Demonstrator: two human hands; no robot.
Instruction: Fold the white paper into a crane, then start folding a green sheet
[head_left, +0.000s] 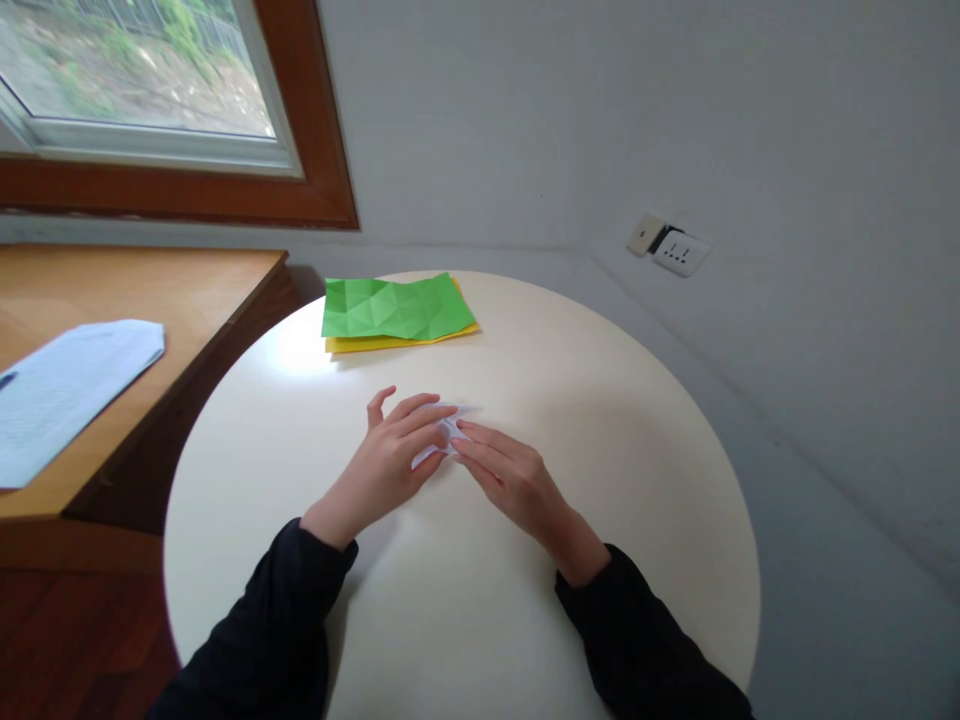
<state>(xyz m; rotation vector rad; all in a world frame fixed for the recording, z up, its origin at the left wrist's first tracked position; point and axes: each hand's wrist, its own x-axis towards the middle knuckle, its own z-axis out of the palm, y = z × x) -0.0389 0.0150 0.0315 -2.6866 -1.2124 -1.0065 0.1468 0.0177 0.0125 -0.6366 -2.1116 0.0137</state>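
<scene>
Between my hands is a small piece of folded white paper [454,428], at the middle of the round white table [480,600]. My left hand [401,437] lies over its left part, with thumb and fingers closed about it and the little finger raised. On the other side, my right hand [504,465] pinches the paper's right edge between thumb and fingertips. The fingers cover much of the paper, so its full folded shape is hidden.
Creased green paper [397,308] lies on yellow paper [375,344] at the table's far side. To the left, a wooden desk [217,275] bears white sheets [90,385] and a pen [7,380]. A wall with a socket [681,252] rises behind, beside a window frame [315,195].
</scene>
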